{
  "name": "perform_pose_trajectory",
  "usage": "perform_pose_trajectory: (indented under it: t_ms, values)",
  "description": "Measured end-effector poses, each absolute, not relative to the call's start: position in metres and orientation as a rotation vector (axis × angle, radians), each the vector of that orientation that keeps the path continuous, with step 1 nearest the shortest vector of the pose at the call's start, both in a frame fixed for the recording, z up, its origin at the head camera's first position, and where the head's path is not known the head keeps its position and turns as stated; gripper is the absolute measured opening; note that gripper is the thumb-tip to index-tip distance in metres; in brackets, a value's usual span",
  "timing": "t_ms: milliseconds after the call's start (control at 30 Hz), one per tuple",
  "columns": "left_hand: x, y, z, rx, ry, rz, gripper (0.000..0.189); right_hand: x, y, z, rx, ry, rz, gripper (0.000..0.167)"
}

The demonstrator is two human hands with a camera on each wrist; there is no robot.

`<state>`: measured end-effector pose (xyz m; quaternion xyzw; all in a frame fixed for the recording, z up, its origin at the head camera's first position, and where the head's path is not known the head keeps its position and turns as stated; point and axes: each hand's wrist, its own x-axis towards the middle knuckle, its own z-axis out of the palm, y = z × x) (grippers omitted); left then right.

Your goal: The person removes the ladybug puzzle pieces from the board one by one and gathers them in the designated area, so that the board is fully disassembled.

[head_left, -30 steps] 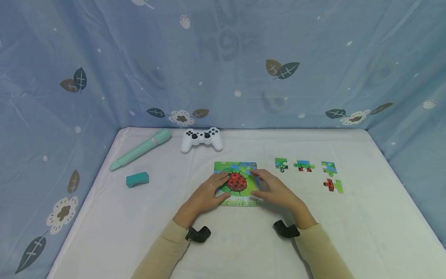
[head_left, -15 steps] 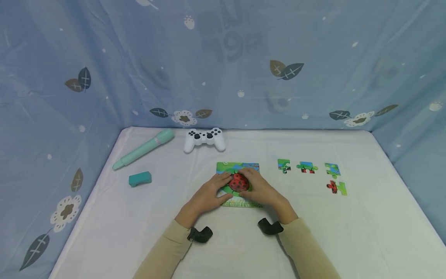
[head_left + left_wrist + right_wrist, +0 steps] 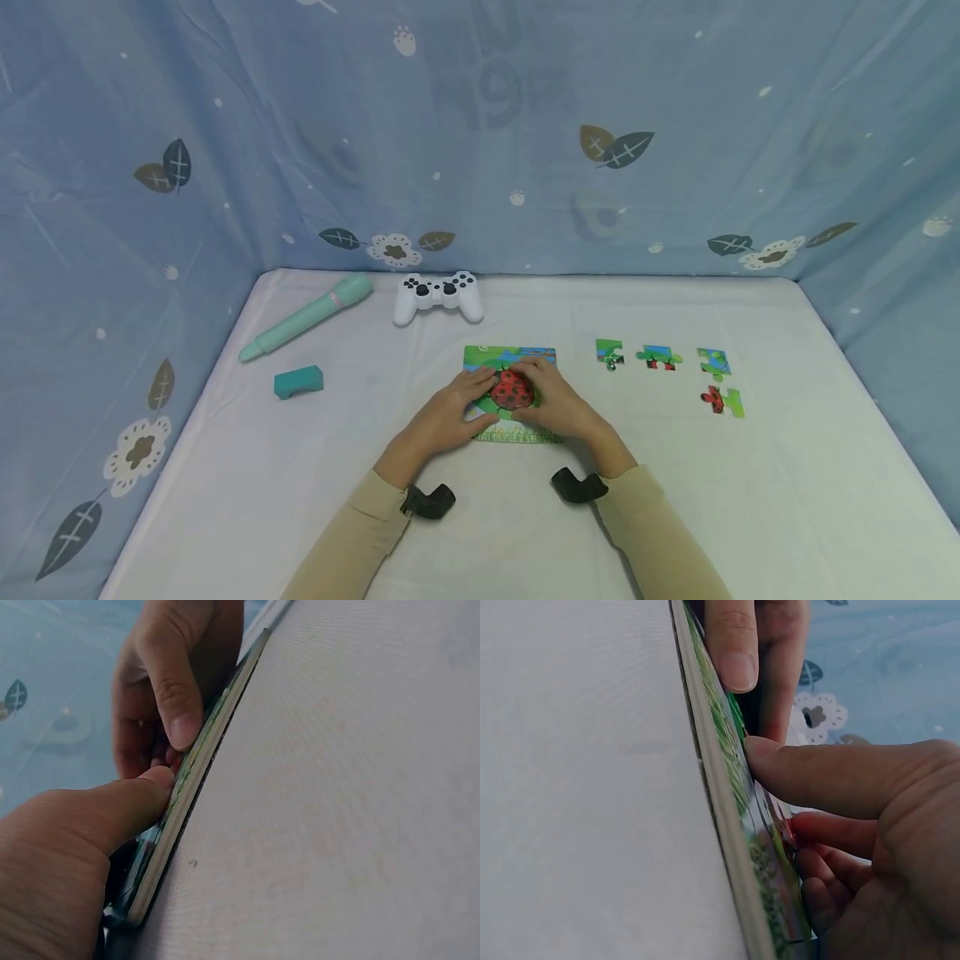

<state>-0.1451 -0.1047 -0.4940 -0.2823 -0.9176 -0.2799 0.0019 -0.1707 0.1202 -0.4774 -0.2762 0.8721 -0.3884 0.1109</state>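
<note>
- At the middle of the white-covered table (image 3: 480, 542), the ladybug puzzle board (image 3: 480, 356) lies flat, and both hands are right on it!
- Over on its left side, the left hand (image 3: 444, 418) rests fingertips beside the red ladybug (image 3: 512, 390), thumb lower down, a wide gap between thumb and fingers.
- From the opposite side comes the right hand (image 3: 561, 406): fingers arched above the ladybug, thumb below it, another wide spread, with the red body showing between the two hands.
- Does either one pinch a loose bit? Cannot tell; the wrist views show thumbs at the picture surface, with some fingertips hidden.
- Low and close, those wrist views catch the pale, thick edge of the board, with painted grass along its top.
- Just beside the board, to the right, four loose pieces wait, well apart from the hands: a green one (image 3: 609, 352), one with blue and red (image 3: 659, 357), a blue-and-green one (image 3: 713, 362) and, right below that, one in red and green (image 3: 724, 402).
- Behind the board sits a white game controller (image 3: 438, 293); away to the left, a mint-green wand (image 3: 306, 318) lies slanted, a teal block (image 3: 298, 382) near it.
- Beige sleeves (image 3: 347, 533) reach in from the near edge, and a blue leaf-patterned cloth (image 3: 480, 167) rises behind it all.
</note>
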Motion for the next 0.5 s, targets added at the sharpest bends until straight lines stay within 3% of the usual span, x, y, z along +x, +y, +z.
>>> perform_pose_trajectory:
  t_ms: [500]
  values:
    - [-0.1457, -0.1041, -0.4937, -0.879, -2.888, -0.884, 0.063, -0.1710, 0.1221, -0.4787, -0.768, 2.586, -1.213, 0.058]
